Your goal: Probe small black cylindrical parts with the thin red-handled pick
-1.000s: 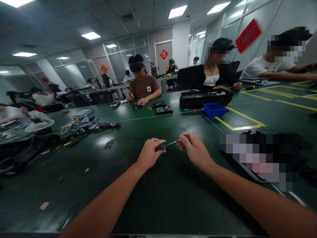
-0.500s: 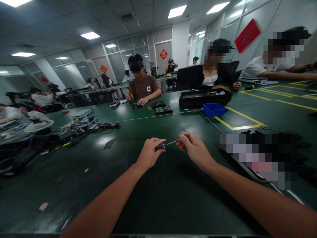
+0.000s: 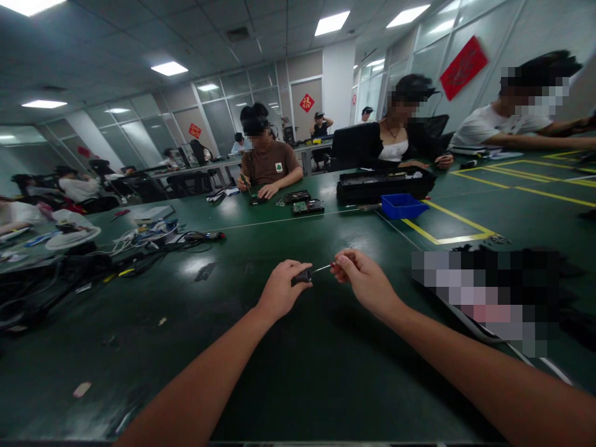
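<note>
Out over the green tabletop, my left hand [image 3: 279,288] is closed round a short dark cylindrical piece [image 3: 302,277], gripped between thumb and fingers. Its end faces right. My right hand [image 3: 367,279] pinches a small screwdriver [image 3: 322,268] by its reddish handle, which the fingers mostly cover. The thin metal shaft points left at the end of the cylinder. Whether the tip touches it or goes inside is too small to tell.
A blue bin [image 3: 404,206] and a long black open housing [image 3: 386,186] stand ahead to the right. Circuit boards [image 3: 308,207] lie before a co-worker [image 3: 270,161] across the table. Tangled cables [image 3: 153,245] cover the left; a blurred-out item [image 3: 479,298] lies right.
The dark cylinder has tilted slightly in my left hand, so its end face shows less. Both hands stay in nearly the same place.
</note>
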The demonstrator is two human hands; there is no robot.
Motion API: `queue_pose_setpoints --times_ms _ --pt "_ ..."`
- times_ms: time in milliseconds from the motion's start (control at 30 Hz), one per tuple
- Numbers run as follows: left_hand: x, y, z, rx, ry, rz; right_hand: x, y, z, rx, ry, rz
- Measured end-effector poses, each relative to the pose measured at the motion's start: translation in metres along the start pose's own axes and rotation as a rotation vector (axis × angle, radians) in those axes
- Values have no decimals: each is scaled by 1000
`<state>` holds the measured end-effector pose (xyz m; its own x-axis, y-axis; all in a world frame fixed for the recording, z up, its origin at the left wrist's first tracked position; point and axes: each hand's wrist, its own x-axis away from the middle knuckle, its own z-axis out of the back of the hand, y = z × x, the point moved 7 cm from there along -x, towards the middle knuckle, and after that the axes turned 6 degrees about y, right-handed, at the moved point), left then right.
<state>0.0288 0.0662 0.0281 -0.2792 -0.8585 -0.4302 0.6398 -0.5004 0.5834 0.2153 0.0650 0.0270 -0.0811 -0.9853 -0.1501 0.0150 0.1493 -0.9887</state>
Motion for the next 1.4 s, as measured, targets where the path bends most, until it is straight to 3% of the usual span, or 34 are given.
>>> queue_pose_setpoints --times_ms 367,667,833,1167,1267,1400 --pt "1 1 1 35 -23 95 1 -8 6 152 33 107" --pt "-5 -3 4 16 -9 181 10 -37 21 210 204 306" --pt "-15 1 -6 -81 -122 145 15 -45 24 205 239 366" --pt "-48 8 -55 -458 -391 -32 15 -42 23 196 222 364" --pt "-51 6 -57 -436 -382 -46 16 -43 22 196 209 360" --pt "-50 -7 -46 -359 -314 7 17 -44 21 203 206 352"
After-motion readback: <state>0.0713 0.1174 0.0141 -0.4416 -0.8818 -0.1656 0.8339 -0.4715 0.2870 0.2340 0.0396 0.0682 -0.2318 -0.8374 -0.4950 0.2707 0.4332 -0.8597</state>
